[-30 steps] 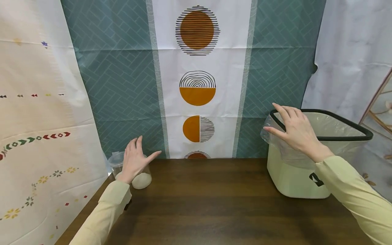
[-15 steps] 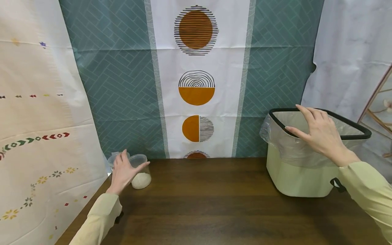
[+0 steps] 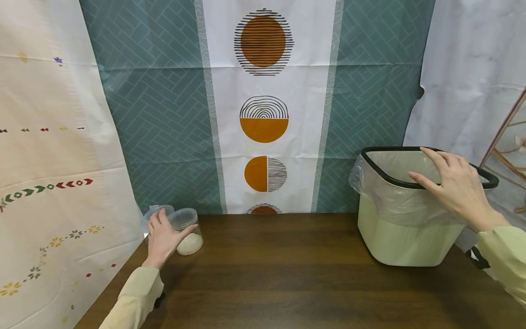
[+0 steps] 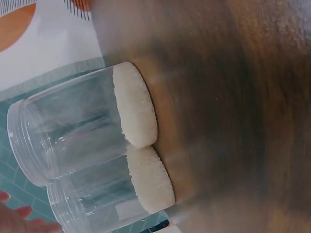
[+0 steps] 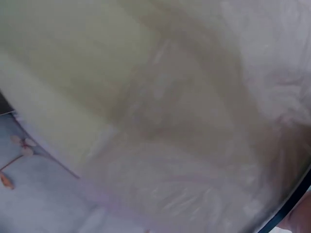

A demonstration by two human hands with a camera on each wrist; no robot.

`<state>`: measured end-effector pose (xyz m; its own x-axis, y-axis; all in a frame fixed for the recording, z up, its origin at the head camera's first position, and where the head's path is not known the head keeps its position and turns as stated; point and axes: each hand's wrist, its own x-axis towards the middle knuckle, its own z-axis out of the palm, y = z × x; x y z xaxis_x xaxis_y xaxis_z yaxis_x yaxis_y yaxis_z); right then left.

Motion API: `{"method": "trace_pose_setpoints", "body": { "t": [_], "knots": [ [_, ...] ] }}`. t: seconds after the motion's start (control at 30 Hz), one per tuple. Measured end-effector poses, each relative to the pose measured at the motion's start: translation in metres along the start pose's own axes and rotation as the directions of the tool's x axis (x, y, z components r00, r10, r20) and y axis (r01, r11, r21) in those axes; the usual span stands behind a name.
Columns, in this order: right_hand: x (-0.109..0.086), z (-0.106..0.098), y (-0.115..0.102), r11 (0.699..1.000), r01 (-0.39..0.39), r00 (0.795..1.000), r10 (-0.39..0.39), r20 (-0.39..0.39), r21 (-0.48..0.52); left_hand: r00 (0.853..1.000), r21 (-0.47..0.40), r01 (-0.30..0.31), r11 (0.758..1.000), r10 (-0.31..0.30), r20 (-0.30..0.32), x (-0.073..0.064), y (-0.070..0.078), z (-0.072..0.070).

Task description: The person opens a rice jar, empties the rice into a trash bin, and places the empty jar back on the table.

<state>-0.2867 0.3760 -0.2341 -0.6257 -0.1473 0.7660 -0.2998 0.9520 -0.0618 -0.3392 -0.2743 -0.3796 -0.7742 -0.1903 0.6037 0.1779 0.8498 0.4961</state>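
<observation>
Two clear plastic jars, each with white grains in the bottom, stand side by side at the table's far left. My left hand (image 3: 161, 240) is beside them with thumb and fingers spread, overlapping the rear jar (image 3: 155, 209) and reaching the edge of the front jar (image 3: 186, 224). In the left wrist view its fingertips (image 4: 24, 213) are close to the jar tops. At the right, my right hand (image 3: 460, 192) is spread over the black rim (image 3: 386, 177) of a pale green bin (image 3: 402, 242). The right wrist view is filled by the bin's clear plastic liner (image 5: 184, 155).
Both containers stand on a dark brown wooden table (image 3: 279, 274). A patterned cloth (image 3: 164, 114) hangs behind, close to the table's back edge. Further cloths hang at the left (image 3: 61, 183) and right (image 3: 464, 68).
My left hand has moved left and down, away from in front of the front jar. My right hand has moved right along the bin's rim. Jars and bin stay put.
</observation>
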Motion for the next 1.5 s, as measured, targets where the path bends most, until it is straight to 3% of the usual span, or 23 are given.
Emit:
{"method": "trace_pose_setpoints", "body": {
  "t": [0.1,0.27,0.63,0.77,1.17,1.5],
  "knots": [
    [-0.004,-0.003,0.007,0.999,-0.040,0.999,0.040,0.006,-0.021,1.000,0.000,-0.021,1.000,0.021,0.000,-0.001,0.000,0.001],
    [-0.010,-0.007,0.020,0.995,-0.103,0.995,0.103,0.019,-0.010,1.000,-0.010,-0.001,1.000,0.001,0.014,-0.004,-0.002,0.005],
    [-0.018,-0.007,0.036,0.987,-0.160,0.987,0.160,0.021,-0.018,0.989,-0.059,0.133,0.989,-0.129,0.074,-0.007,-0.010,0.017],
    [-0.019,-0.007,0.038,0.984,-0.176,0.984,0.176,0.032,0.000,0.982,-0.123,0.185,0.975,-0.177,0.069,-0.008,-0.014,0.021],
    [-0.027,-0.003,0.045,0.991,-0.126,0.992,0.126,-0.006,0.035,0.955,-0.224,0.295,0.929,-0.278,0.103,-0.009,-0.016,0.031],
    [-0.033,-0.002,0.050,0.995,-0.078,0.995,0.082,-0.063,0.068,0.956,-0.202,0.291,0.935,-0.277,0.094,-0.006,-0.008,0.040]
  ]
}}
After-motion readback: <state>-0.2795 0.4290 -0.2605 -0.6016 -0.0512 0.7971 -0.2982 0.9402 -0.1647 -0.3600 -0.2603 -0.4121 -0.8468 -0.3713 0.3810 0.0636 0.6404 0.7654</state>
